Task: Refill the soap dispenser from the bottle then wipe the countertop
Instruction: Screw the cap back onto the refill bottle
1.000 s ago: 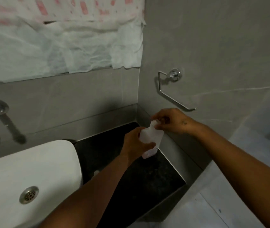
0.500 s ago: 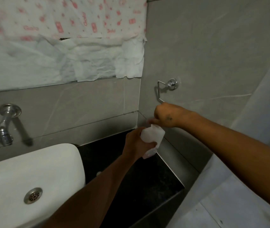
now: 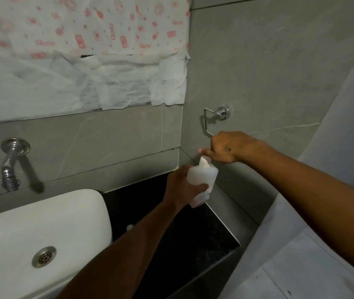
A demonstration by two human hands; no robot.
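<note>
My left hand point(image 3: 182, 187) grips a white plastic soap bottle point(image 3: 204, 180) around its body and holds it tilted a little to the right above the black countertop point(image 3: 193, 244). My right hand point(image 3: 227, 147) is just above and to the right of the bottle's neck. Its fingers are curled shut around the cap point(image 3: 204, 162) at the top. No soap dispenser shows in this view.
A white basin point(image 3: 42, 223) with a metal drain fills the lower left, with a chrome tap point(image 3: 10, 169) on the grey wall above it. A chrome towel ring point(image 3: 214, 117) hangs behind my right hand. A small white object point(image 3: 129, 227) lies on the countertop. Paper sheets point(image 3: 85, 72) cover the upper wall.
The view has tilted upward, showing more wall. My right hand has lifted slightly from the bottle top, and the neck now shows below it. My left hand keeps its grip.
</note>
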